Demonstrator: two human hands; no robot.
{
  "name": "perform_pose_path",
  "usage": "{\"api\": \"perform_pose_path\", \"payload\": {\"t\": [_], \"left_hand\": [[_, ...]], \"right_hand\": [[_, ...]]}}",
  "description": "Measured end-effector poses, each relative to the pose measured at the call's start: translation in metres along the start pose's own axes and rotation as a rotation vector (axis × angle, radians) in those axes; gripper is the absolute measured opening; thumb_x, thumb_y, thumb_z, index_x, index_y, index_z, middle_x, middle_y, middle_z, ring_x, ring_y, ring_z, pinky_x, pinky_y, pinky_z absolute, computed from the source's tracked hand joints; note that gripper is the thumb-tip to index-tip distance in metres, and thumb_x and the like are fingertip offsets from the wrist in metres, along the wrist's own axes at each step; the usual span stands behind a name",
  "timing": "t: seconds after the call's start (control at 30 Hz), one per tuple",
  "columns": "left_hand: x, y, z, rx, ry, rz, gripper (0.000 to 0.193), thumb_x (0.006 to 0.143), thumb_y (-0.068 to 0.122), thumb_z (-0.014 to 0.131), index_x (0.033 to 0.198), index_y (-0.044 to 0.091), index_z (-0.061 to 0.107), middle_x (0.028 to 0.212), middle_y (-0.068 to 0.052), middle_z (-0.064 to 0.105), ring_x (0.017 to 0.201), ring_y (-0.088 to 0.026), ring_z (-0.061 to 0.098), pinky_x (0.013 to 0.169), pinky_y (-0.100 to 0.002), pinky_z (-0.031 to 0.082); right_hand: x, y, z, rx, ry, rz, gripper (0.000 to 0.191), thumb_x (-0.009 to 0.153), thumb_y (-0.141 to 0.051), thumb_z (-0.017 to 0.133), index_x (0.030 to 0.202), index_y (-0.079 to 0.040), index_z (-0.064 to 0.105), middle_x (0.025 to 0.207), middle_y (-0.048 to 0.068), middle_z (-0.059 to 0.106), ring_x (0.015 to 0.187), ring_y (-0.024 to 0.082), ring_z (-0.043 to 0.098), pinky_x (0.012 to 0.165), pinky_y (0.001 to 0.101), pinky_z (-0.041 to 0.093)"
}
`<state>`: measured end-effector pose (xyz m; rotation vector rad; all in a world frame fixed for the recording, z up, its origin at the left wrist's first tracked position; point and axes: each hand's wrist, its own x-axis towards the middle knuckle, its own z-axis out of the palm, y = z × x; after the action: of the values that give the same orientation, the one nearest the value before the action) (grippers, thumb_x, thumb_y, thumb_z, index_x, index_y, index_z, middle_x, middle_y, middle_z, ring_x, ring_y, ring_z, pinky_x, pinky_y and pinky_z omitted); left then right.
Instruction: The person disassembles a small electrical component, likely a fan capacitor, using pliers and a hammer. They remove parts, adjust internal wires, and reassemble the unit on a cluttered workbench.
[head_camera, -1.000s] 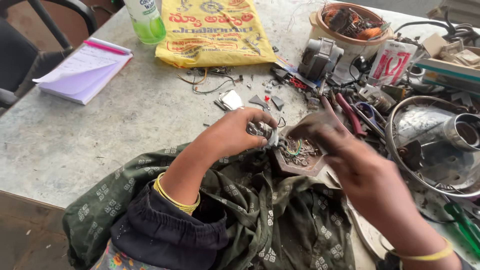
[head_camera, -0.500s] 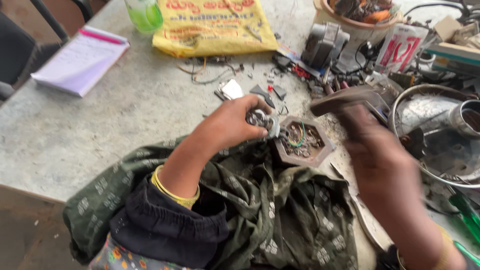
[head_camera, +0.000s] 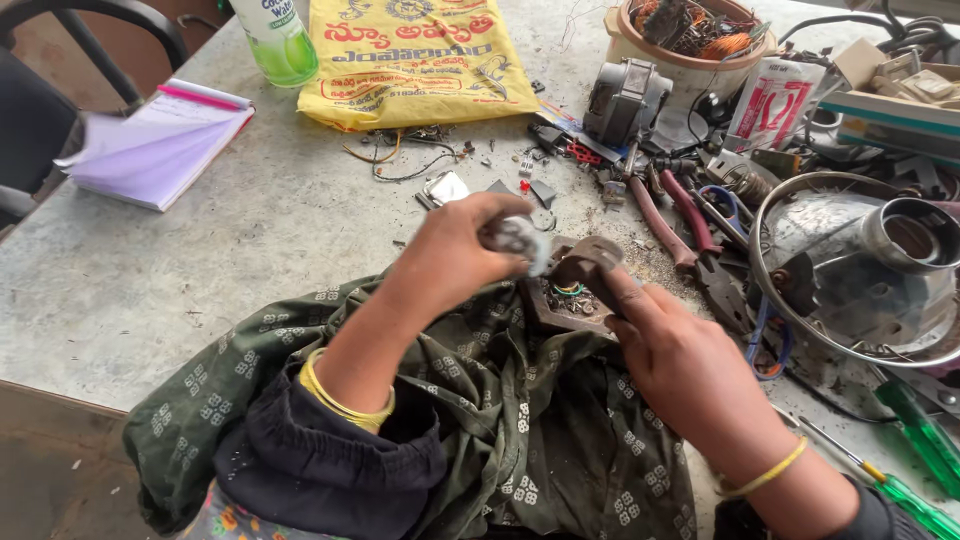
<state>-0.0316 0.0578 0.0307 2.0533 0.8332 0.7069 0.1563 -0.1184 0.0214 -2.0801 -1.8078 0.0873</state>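
My left hand (head_camera: 455, 245) is closed around a small grey-white part (head_camera: 520, 238) at its fingertips, just above a brown hexagonal housing (head_camera: 562, 305) with coloured wires inside. My right hand (head_camera: 690, 365) grips a brown flat piece (head_camera: 588, 260) at that housing's upper edge, thumb and fingers pinched on it. The housing rests on a green patterned cloth (head_camera: 520, 420) draped over my lap and the table's near edge. Both hands meet over the housing, almost touching.
A grey worktable (head_camera: 200, 280) holds a yellow bag (head_camera: 415, 60), a green bottle (head_camera: 275, 40), a notepad (head_camera: 160, 145), red-handled pliers (head_camera: 680, 215), a round metal lamp shell (head_camera: 860, 270), green screwdrivers (head_camera: 915, 440), a bowl of wires (head_camera: 690, 35) and small scattered parts.
My right hand came back from the right side of the table to the housing and now pinches the brown piece. My left hand lifted slightly with the small grey part.
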Motion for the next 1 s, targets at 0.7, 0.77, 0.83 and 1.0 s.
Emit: {"api": "perform_pose_path", "payload": {"t": [0.7,0.77,0.83,1.0], "left_hand": [[0.008,-0.03,-0.015,-0.12,-0.143,-0.072,0.041,0.072,0.013,0.08,0.112,0.013,0.075,0.084,-0.002,0.073,0.073,-0.009,0.066,0.069,-0.026,0.055],[0.005,-0.028,-0.012,-0.113,-0.138,-0.084,0.037,0.076,0.014,0.077,0.113,0.014,0.076,0.086,-0.002,0.075,0.075,-0.009,0.068,0.07,-0.026,0.056],[0.006,-0.026,-0.01,-0.086,-0.152,-0.099,0.037,0.077,0.015,0.076,0.114,0.015,0.077,0.086,-0.002,0.077,0.075,-0.009,0.069,0.07,-0.026,0.056],[0.007,-0.031,-0.011,-0.064,-0.15,-0.128,0.043,0.074,0.015,0.079,0.117,0.016,0.077,0.088,-0.004,0.076,0.077,-0.011,0.069,0.071,-0.028,0.056]], "right_hand": [[-0.003,0.001,-0.003,0.432,0.359,0.215,0.056,0.101,-0.022,0.064,0.156,-0.018,0.053,0.109,0.017,0.075,0.085,0.039,0.066,0.077,0.0433,0.054],[0.007,-0.009,0.002,0.274,0.212,-0.005,0.057,0.094,-0.016,0.068,0.15,-0.014,0.056,0.112,0.02,0.073,0.09,0.038,0.069,0.077,0.0439,0.055],[0.009,-0.012,-0.001,0.197,0.146,-0.123,0.056,0.091,-0.013,0.071,0.146,-0.013,0.058,0.113,0.022,0.072,0.092,0.037,0.071,0.076,0.0437,0.056],[-0.003,0.01,-0.011,0.217,0.328,0.039,0.02,0.099,-0.017,0.066,0.119,-0.014,0.065,0.108,0.015,0.072,0.094,0.03,0.075,0.085,0.0393,0.059]]}}
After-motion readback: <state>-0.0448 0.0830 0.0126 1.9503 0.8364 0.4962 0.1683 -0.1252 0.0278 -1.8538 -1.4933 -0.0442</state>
